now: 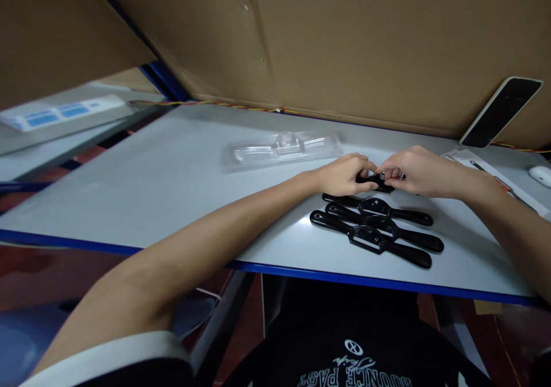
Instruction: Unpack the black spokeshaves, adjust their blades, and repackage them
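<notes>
My left hand (346,174) grips the left end of a black spokeshave (379,184), mostly covered by my fingers. My right hand (415,171) is closed, its fingertips pinching at a small shiny metal part (383,175) over the middle of that tool; its exact shape is hard to make out. Just in front of my hands, three more black spokeshaves lie side by side on the table: a far one (375,205), a middle one (383,223) and a near one (368,237). Each has two long handles and a flat central body.
A clear plastic blister tray (286,149) lies on the grey table (172,174) behind my left hand. A phone (501,111) leans against the cardboard wall (344,48), near a printed card (508,180) and a white mouse (540,175). Blue edging runs along the table front.
</notes>
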`<action>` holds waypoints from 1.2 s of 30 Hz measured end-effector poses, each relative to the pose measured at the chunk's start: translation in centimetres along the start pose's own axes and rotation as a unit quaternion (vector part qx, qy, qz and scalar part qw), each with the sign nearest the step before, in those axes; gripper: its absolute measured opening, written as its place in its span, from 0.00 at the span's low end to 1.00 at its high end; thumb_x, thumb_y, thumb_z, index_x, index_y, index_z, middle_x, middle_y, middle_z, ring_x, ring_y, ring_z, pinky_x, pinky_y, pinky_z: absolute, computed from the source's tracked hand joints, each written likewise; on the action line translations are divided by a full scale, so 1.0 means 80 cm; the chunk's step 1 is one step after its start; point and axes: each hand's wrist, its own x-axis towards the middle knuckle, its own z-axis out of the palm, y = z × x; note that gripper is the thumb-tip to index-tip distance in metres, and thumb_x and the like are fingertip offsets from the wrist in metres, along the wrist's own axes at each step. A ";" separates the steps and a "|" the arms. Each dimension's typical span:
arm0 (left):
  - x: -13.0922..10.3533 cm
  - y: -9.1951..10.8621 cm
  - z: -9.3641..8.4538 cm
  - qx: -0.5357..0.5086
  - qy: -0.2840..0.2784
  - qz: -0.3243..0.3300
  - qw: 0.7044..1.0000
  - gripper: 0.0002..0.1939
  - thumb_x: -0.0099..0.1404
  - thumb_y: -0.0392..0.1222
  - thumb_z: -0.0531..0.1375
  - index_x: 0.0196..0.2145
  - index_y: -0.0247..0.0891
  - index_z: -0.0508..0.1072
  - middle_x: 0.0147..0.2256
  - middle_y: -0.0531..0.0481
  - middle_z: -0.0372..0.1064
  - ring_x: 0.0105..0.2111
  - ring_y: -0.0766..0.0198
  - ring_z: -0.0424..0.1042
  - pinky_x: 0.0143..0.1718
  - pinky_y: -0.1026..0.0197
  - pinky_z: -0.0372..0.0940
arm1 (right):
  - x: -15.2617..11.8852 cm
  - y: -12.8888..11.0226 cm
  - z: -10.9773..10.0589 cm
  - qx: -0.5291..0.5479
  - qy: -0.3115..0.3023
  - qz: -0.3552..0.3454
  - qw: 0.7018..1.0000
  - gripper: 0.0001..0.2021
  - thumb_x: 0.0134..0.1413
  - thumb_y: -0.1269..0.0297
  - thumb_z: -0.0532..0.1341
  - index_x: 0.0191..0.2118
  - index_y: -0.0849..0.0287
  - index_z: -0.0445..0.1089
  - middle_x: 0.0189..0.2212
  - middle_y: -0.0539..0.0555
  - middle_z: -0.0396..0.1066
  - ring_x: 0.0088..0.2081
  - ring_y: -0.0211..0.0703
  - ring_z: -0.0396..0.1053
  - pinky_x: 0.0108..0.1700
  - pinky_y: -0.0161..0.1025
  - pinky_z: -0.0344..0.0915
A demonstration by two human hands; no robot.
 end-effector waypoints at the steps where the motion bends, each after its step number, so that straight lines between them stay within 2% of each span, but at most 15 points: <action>1: 0.000 0.000 0.000 0.001 -0.003 0.001 1.000 0.18 0.68 0.56 0.56 0.32 0.38 0.71 0.30 0.48 0.67 0.33 0.57 0.67 0.42 0.53 0.64 | 0.000 0.001 0.000 0.000 0.003 -0.002 1.000 0.10 0.60 0.70 0.58 0.34 0.56 0.77 0.26 0.51 0.76 0.26 0.39 0.65 0.33 0.38 0.58; 5: -0.001 -0.001 0.000 0.000 -0.007 0.001 1.000 0.20 0.68 0.55 0.56 0.42 0.35 0.77 0.32 0.47 0.69 0.35 0.57 0.68 0.44 0.53 0.64 | 0.002 0.012 0.006 -0.005 0.034 -0.012 0.999 0.10 0.63 0.65 0.59 0.35 0.57 0.79 0.32 0.56 0.79 0.31 0.43 0.71 0.37 0.40 0.61; 8: -0.001 -0.002 0.000 -0.003 -0.006 0.001 1.000 0.22 0.68 0.54 0.56 0.48 0.35 0.78 0.33 0.47 0.69 0.35 0.57 0.68 0.45 0.52 0.64 | 0.004 0.019 0.013 -0.014 0.059 -0.018 0.998 0.12 0.64 0.64 0.58 0.32 0.57 0.78 0.31 0.57 0.78 0.31 0.44 0.70 0.37 0.41 0.62; 14: -0.001 -0.003 0.001 -0.003 -0.005 0.003 1.000 0.16 0.68 0.54 0.56 0.35 0.37 0.72 0.30 0.49 0.67 0.32 0.59 0.66 0.41 0.54 0.63 | 0.007 0.012 0.022 0.026 0.076 -0.014 0.997 0.12 0.61 0.68 0.57 0.44 0.56 0.77 0.27 0.51 0.76 0.26 0.40 0.65 0.32 0.37 0.57; 18: -0.001 -0.001 0.001 -0.001 0.006 0.003 1.000 0.14 0.66 0.53 0.56 0.30 0.40 0.67 0.29 0.50 0.66 0.32 0.59 0.66 0.41 0.54 0.63 | 0.006 0.006 0.020 0.036 0.048 -0.014 0.998 0.11 0.63 0.67 0.56 0.36 0.56 0.77 0.27 0.51 0.75 0.26 0.39 0.63 0.33 0.38 0.55; 20: -0.001 0.000 0.001 -0.003 0.007 0.000 1.000 0.15 0.66 0.53 0.56 0.29 0.40 0.66 0.29 0.50 0.65 0.32 0.59 0.66 0.40 0.54 0.62 | 0.003 0.004 0.015 0.046 0.028 -0.008 0.999 0.10 0.62 0.65 0.57 0.36 0.56 0.77 0.27 0.51 0.75 0.26 0.39 0.64 0.33 0.38 0.55; 22: -0.001 0.001 0.001 -0.005 0.005 -0.002 1.000 0.16 0.67 0.55 0.56 0.29 0.40 0.66 0.29 0.50 0.66 0.32 0.58 0.66 0.40 0.54 0.62 | 0.000 0.003 0.008 0.050 0.010 -0.005 0.999 0.10 0.61 0.65 0.58 0.39 0.55 0.78 0.25 0.49 0.75 0.25 0.39 0.64 0.33 0.38 0.55; 25: -0.001 0.000 0.000 -0.006 0.002 0.003 1.000 0.17 0.67 0.56 0.56 0.30 0.39 0.68 0.29 0.49 0.66 0.32 0.58 0.66 0.40 0.54 0.63 | -0.003 0.004 0.000 0.037 -0.007 0.004 0.999 0.11 0.60 0.65 0.57 0.38 0.55 0.78 0.23 0.49 0.72 0.24 0.39 0.62 0.33 0.39 0.54; 27: -0.001 0.000 -0.001 -0.005 0.002 0.006 1.000 0.17 0.68 0.55 0.56 0.31 0.39 0.70 0.30 0.49 0.67 0.32 0.58 0.67 0.41 0.53 0.63 | -0.004 0.006 -0.001 0.025 -0.013 0.017 0.999 0.11 0.62 0.63 0.57 0.37 0.54 0.78 0.24 0.50 0.74 0.25 0.41 0.64 0.32 0.40 0.54; 31: -0.001 0.000 -0.001 -0.001 -0.002 0.005 1.000 0.17 0.68 0.55 0.56 0.33 0.38 0.73 0.30 0.48 0.68 0.33 0.57 0.68 0.42 0.53 0.64 | -0.004 0.012 -0.001 0.010 -0.020 0.036 0.999 0.12 0.64 0.60 0.57 0.42 0.53 0.78 0.28 0.51 0.76 0.28 0.42 0.68 0.33 0.39 0.55; 34: 0.000 0.000 -0.001 -0.006 -0.002 0.009 1.000 0.19 0.68 0.55 0.56 0.37 0.36 0.76 0.31 0.48 0.69 0.34 0.57 0.69 0.43 0.53 0.64 | -0.002 0.014 0.001 0.000 -0.016 0.030 0.999 0.11 0.64 0.59 0.58 0.43 0.53 0.78 0.28 0.51 0.76 0.28 0.42 0.68 0.33 0.39 0.55; 36: -0.001 -0.001 0.000 -0.008 -0.003 0.012 1.000 0.19 0.68 0.54 0.56 0.41 0.36 0.78 0.32 0.48 0.70 0.34 0.57 0.69 0.44 0.52 0.64 | 0.000 0.014 0.004 -0.012 -0.004 0.025 1.000 0.10 0.64 0.58 0.59 0.39 0.54 0.77 0.28 0.52 0.75 0.28 0.42 0.66 0.33 0.39 0.56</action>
